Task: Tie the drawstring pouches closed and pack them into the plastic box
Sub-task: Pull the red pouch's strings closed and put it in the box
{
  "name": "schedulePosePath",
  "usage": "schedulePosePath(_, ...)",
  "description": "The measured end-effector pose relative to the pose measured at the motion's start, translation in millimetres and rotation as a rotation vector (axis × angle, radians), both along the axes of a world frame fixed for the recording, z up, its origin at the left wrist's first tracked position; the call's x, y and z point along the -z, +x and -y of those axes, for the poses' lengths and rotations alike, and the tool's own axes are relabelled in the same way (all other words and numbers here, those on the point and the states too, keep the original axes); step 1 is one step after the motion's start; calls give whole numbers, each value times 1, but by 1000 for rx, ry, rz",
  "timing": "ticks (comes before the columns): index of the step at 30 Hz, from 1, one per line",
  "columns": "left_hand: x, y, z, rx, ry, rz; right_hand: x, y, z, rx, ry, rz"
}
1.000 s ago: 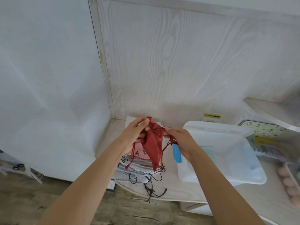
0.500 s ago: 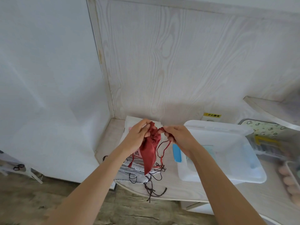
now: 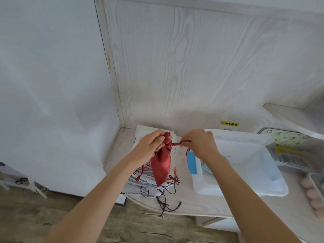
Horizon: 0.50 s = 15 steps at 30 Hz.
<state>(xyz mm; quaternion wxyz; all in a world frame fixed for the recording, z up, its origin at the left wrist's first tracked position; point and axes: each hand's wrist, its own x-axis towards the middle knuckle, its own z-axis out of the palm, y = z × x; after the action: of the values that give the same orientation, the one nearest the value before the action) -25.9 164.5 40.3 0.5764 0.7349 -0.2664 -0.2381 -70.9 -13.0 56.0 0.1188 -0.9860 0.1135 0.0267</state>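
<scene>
**Red pouch neck cinched, cord now pulled taut toward the box**

Left hand clenches the gathered neck of the red pouch, fingers curled round it; the pouch hangs from that grip over the pouch stack, left of the box.

Right hand pinches the cord between thumb and fingertips, over the box's left rim.

Diff vs 0.5 s ago:
- Cord was slack, looping down below the hands. Now it runs as a short straight twisted length between the two hands.
- Hands were nearly touching; now apart, right hand shifted toward the box.
- Neck looks more tightly bunched, a small ruffle sticking up above the left fingers.
- Pouch body hangs about the same, tip just above the stack's loose dark cords.

Box sits open on the table, its blue latch just right of the pouch. Something pale shows inside near the latch, can't tell what.
</scene>
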Motion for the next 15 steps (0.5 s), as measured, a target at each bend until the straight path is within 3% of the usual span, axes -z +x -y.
schedulePosePath(3,-4,-2,2,8,-14,45,0,0,-7,-71,-341,86)
schedulePosePath(5,-5,-3,4,5,-38,65,3,1,-13,-16,-342,134)
schedulePosePath(7,-4,-2,4,1,-44,60,7,2,-18,145,-7,174)
schedulePosePath(13,1,-5,6,36,-58,-29,17,3,-28,515,1265,449)
schedulePosePath(15,4,-5,7,45,-57,-62,16,1,-32,513,1481,482)
